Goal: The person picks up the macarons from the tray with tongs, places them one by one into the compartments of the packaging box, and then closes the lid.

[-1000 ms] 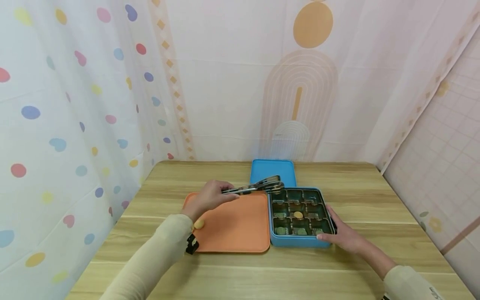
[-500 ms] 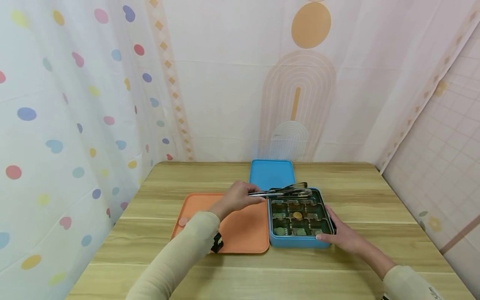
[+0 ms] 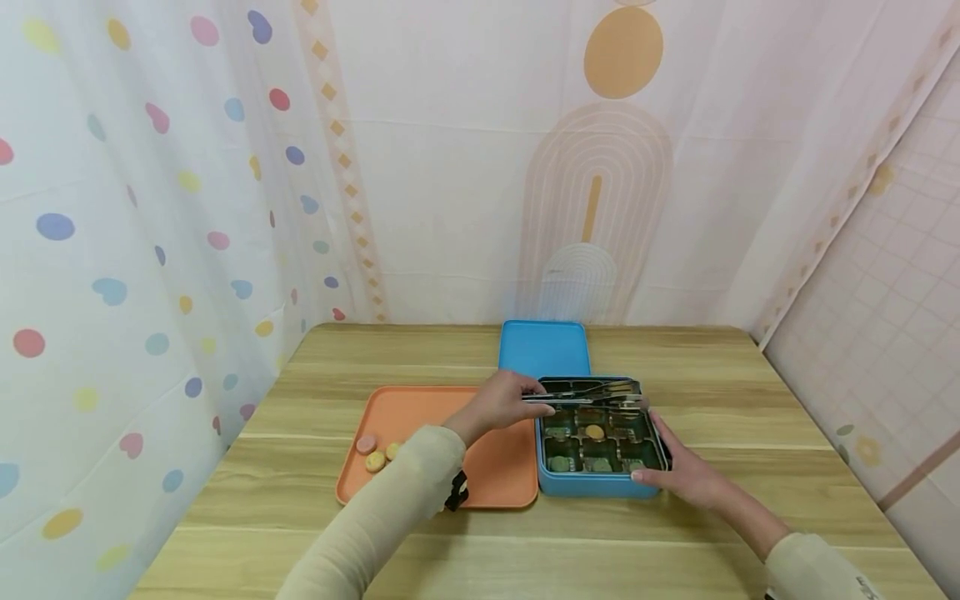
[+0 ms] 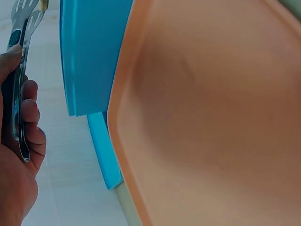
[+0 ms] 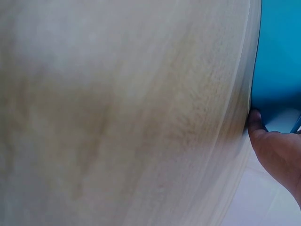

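Observation:
My left hand (image 3: 510, 398) grips a pair of metal tongs (image 3: 581, 397) and holds them level over the back part of the blue box (image 3: 600, 485). At their slotted tips in the left wrist view, a small pale yellow cookie (image 4: 43, 4) is partly visible. Inside the box, a dark divided insert holds a yellow cookie (image 3: 595, 432) in its middle compartment and greenish pieces (image 3: 597, 464) along the front row. My right hand (image 3: 690, 473) holds the box at its front right corner, thumb (image 5: 256, 120) against the front wall and fingers along the right side.
Left of the box lies an orange tray (image 3: 498, 475) with a pink cookie (image 3: 367, 444) and yellow cookies (image 3: 376, 461) at its left, partly behind my left sleeve. A blue lid (image 3: 543, 346) lies behind the box on the wooden table (image 3: 570, 550). Patterned curtains (image 3: 450, 167) enclose the table.
My left hand has carried the tongs rightward from above the tray to over the box, and they sit lower now. Cookies on the tray have come into view. My right hand stays in place.

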